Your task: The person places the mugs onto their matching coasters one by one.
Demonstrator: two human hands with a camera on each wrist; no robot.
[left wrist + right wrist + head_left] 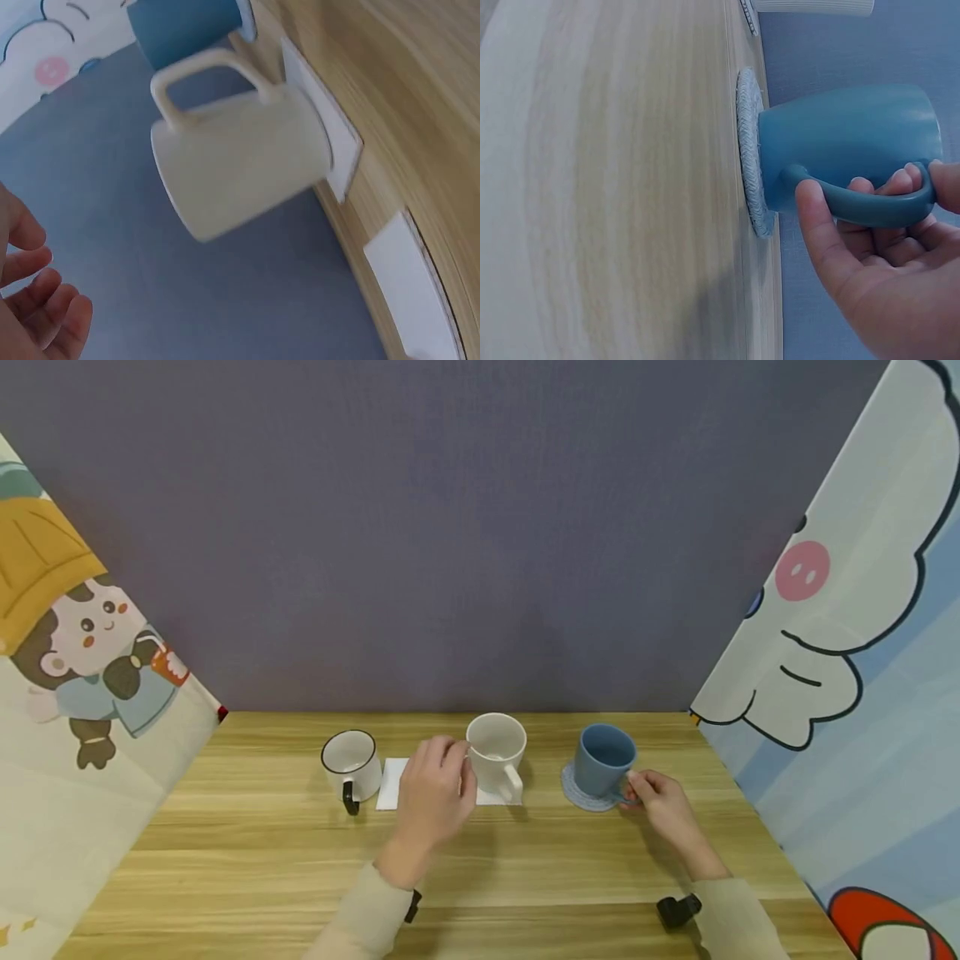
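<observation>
A plain blue mug (596, 777), narrowing slightly toward its base, stands upright on a round woven coaster (747, 150) on the tabletop (262, 860). The right hand (670, 814) grasps its looped, same-blue handle (862, 208) with curled fingers. The left hand (437, 789), fingers loosely bent and gripping nothing, hovers near a smooth off-white mug (240, 161) on a flat white coaster (345, 161). Farther left stands a black-rimmed, black-handled white mug (360, 781).
</observation>
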